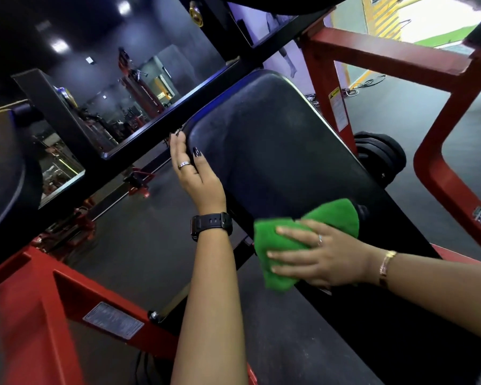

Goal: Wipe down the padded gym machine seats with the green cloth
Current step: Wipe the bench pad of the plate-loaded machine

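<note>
Dim gym floor [139,245] behind, we are pressing the green cloth [336,215] under our flat, spread right hand [320,258] on the near end of the padded seat [275,140]; our straight-fingered left hand [195,176] is resting against its left edge.

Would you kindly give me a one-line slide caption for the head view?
The right hand presses the green cloth flat on the black padded seat; left hand rests on its edge.

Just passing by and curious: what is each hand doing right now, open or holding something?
Left hand: open, straight fingers resting against the black pad edge.
Right hand: open, flat fingers pressing the green cloth on the pad.
</note>
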`<control>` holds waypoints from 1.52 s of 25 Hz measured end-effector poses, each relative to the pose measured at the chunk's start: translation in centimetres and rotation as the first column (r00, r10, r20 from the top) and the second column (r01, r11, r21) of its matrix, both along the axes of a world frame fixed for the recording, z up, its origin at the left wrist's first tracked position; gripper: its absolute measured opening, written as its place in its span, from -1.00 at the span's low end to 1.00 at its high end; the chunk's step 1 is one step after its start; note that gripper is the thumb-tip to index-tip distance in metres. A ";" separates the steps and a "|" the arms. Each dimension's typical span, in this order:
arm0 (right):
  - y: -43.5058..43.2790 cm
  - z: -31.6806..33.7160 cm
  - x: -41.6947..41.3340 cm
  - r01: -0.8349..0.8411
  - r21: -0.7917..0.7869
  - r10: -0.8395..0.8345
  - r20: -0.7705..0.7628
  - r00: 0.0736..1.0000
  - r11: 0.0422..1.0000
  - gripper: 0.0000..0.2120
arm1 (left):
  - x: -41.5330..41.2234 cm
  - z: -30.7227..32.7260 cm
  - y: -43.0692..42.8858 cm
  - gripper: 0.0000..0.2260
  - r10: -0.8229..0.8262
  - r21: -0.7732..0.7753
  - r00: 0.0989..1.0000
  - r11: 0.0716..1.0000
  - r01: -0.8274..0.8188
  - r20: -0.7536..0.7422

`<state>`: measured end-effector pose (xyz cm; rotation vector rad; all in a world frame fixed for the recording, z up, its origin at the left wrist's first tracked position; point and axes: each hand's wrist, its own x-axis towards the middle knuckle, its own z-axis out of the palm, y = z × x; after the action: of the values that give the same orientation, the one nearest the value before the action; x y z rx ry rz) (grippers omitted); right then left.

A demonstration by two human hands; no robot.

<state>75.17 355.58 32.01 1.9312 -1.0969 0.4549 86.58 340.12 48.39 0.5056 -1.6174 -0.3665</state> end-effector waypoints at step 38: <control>0.1 -1.4 3.5 0.097 -0.022 -0.098 -0.041 0.994 0.995 -0.59 | 0.1 -4.7 2.2 -0.55 0.062 0.065 0.997 0.996 -0.064 0.041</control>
<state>78.64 355.72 30.65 1.8527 -1.1493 0.3689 86.64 342.29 43.70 0.6158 -1.6268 -0.3660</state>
